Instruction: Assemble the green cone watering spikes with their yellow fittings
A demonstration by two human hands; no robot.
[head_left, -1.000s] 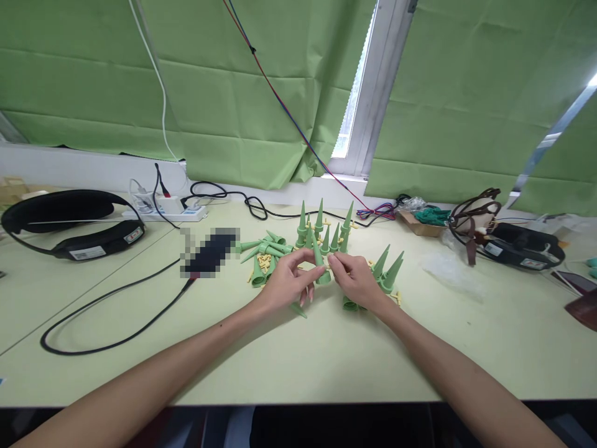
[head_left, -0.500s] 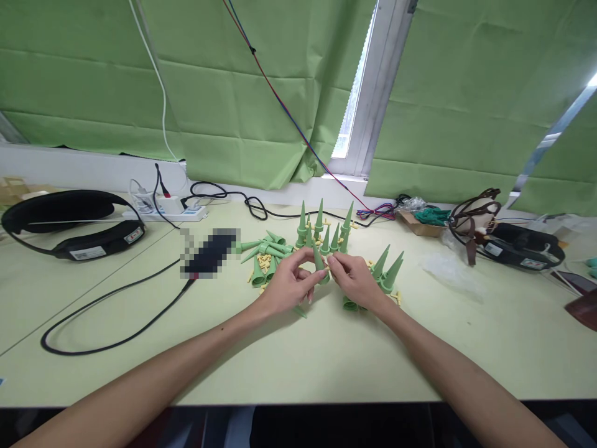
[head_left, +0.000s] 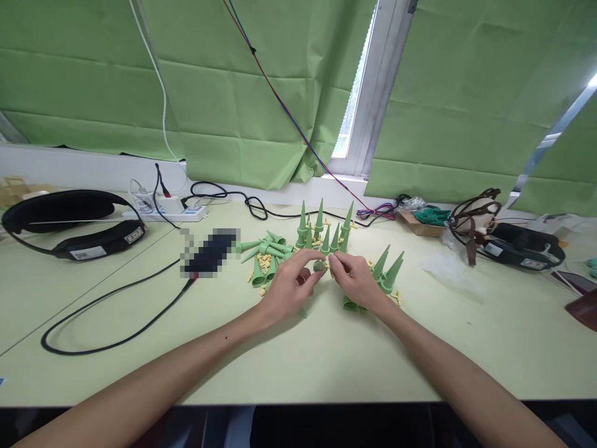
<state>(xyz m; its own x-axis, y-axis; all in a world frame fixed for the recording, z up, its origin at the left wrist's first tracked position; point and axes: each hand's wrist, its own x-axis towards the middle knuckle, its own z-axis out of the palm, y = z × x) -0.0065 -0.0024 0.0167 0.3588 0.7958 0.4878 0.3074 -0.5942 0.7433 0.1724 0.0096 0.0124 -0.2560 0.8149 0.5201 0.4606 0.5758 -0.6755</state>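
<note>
My left hand (head_left: pixel 288 287) is closed round a green plastic cone (head_left: pixel 319 266), gripping it near its wide end. My right hand (head_left: pixel 357 280) meets it from the right, fingertips pinched on a small yellow piece (head_left: pixel 328 266) at the cone's mouth. Just behind my hands, several green cones (head_left: pixel 321 231) stand upright. More cones lie flat to the left (head_left: pixel 261 255) among loose yellow pieces (head_left: pixel 264 261). Two further cones (head_left: pixel 388 269) stand right of my right hand.
A black headset (head_left: pixel 69 227) lies far left with a power strip (head_left: pixel 165 208) and black cables (head_left: pixel 112 305) nearby. A blurred dark object (head_left: pixel 209 252) lies left of the cones. Another headset (head_left: pixel 522 249), a bag and clear plastic (head_left: pixel 450 270) are at the right. Green curtains hang behind.
My left hand has turned the cone, so its tip no longer points up and the wide end faces my right hand. Both hands have edged slightly away from me.
</note>
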